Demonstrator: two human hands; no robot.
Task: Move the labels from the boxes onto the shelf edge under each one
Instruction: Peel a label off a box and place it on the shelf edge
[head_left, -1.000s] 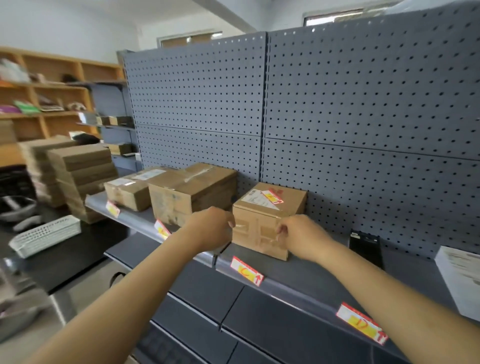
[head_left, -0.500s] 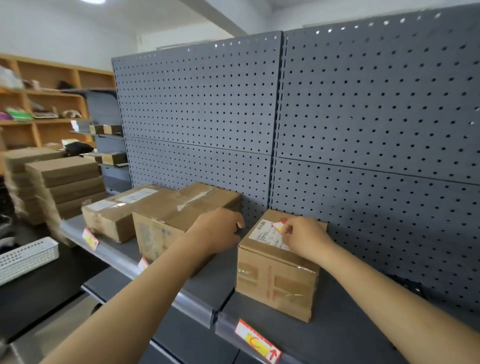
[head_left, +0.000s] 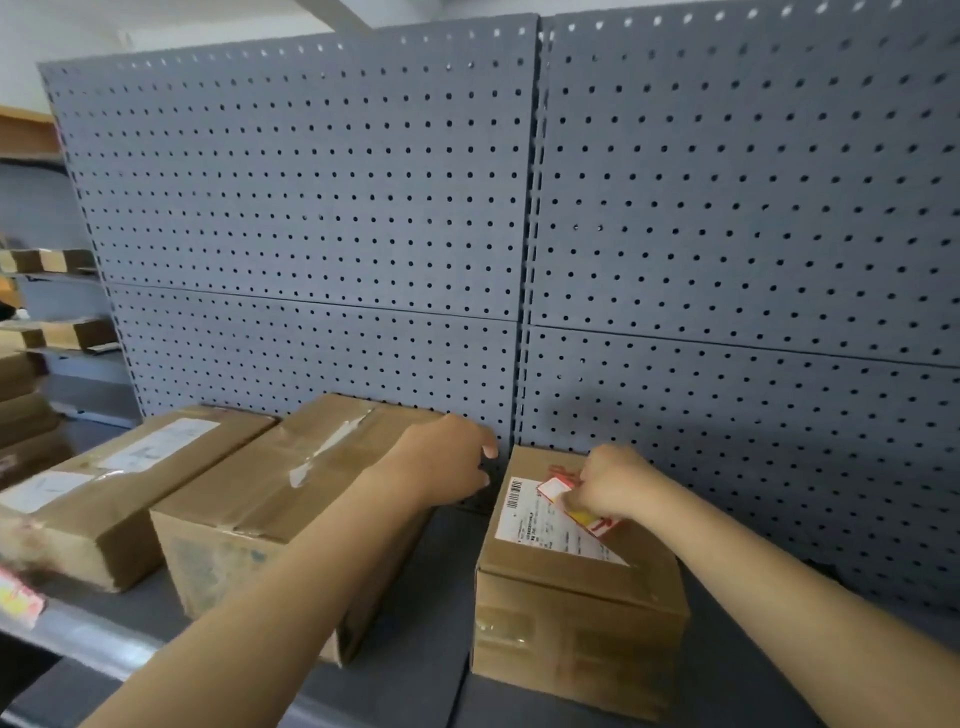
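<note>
A small cardboard box (head_left: 576, 618) stands on the grey shelf (head_left: 415, 670), with a white shipping sticker on top. My right hand (head_left: 610, 483) pinches a red, white and yellow label (head_left: 576, 506) lying on that box's top. My left hand (head_left: 447, 462) hovers over the gap between this box and a larger taped box (head_left: 270, 514), fingers loosely curled and holding nothing. A flat box (head_left: 98, 499) lies at the far left. Another red and yellow label (head_left: 18, 597) sits on the shelf edge at the lower left, blurred.
A grey pegboard wall (head_left: 519, 208) backs the shelf right behind the boxes. Stacks of flat cardboard boxes (head_left: 26, 405) and further shelves with boxes (head_left: 57, 332) stand to the left.
The view has moved closer and up, so the lower shelf edge labels dropped out of sight. My right hand has taken hold of the label on the small box's top; my left hand stayed beside it.
</note>
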